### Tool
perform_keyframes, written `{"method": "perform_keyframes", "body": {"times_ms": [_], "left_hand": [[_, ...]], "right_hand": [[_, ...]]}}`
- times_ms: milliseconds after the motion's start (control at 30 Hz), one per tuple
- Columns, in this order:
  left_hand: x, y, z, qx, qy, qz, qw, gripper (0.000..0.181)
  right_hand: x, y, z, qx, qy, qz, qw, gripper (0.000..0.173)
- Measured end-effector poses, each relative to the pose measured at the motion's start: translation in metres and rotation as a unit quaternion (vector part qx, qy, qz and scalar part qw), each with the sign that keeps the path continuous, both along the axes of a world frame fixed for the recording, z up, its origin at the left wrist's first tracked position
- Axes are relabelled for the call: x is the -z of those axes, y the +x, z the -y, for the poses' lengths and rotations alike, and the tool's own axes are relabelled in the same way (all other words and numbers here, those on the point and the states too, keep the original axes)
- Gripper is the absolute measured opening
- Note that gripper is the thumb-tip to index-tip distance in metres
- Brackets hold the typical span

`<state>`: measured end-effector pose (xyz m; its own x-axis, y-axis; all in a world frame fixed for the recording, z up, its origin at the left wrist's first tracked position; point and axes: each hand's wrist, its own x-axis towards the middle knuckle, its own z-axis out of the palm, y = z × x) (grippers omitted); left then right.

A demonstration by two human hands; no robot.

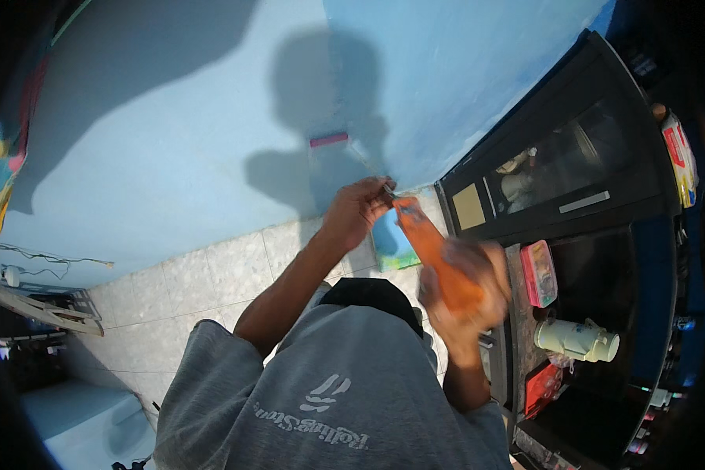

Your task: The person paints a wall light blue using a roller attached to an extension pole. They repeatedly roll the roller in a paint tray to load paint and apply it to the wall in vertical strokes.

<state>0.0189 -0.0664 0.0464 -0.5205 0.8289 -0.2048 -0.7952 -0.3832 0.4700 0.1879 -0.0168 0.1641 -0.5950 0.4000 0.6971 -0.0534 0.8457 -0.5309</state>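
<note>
A paint roller spans from my hands to the light-blue wall (pixel 211 123). Its pink sleeve (pixel 329 140) lies against the wall, inside the shadow of my head and arms. A thin rod (pixel 361 154) runs from the sleeve towards my left hand (pixel 358 211), whose fingers close around the metal frame near the handle's upper end. My right hand (pixel 473 282), blurred, grips the wide orange handle (pixel 426 238) lower down. The wall looks darker blue below and right of the sleeve. Partly hidden behind the handle, a blue and green object (pixel 388 252) sits on the floor.
A dark cabinet with glass doors (pixel 552 158) stands close on my right. Its shelf bears a pink-lidded plastic box (pixel 539 273), a pale thermos flask (pixel 576 341) and a red item (pixel 542 390). Wires (pixel 56 255) hang at the left wall. Grey tiles (pixel 200 282) cover the floor.
</note>
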Motion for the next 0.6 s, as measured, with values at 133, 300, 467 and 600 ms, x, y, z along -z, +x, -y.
{"method": "perform_keyframes", "body": {"times_ms": [133, 300, 467, 600], "left_hand": [[0.074, -0.011, -0.012, 0.02, -0.004, 0.014, 1.0, 0.015], [0.079, 0.006, -0.021, 0.031, 0.017, 0.054, 0.998, 0.011], [0.065, 0.006, -0.041, 0.004, 0.015, 0.027, 1.0, 0.012], [0.021, 0.01, -0.037, 0.009, 0.042, -0.007, 0.999, 0.012]], "right_hand": [[0.035, -0.029, -0.017, -0.016, 0.031, -0.009, 0.999, 0.024], [0.05, -0.014, -0.018, -0.088, -0.115, -0.043, 0.989, 0.023], [0.046, -0.012, -0.03, -0.079, -0.092, -0.062, 0.991, 0.025], [0.011, 0.0, -0.028, -0.087, -0.052, -0.109, 0.989, 0.026]]}}
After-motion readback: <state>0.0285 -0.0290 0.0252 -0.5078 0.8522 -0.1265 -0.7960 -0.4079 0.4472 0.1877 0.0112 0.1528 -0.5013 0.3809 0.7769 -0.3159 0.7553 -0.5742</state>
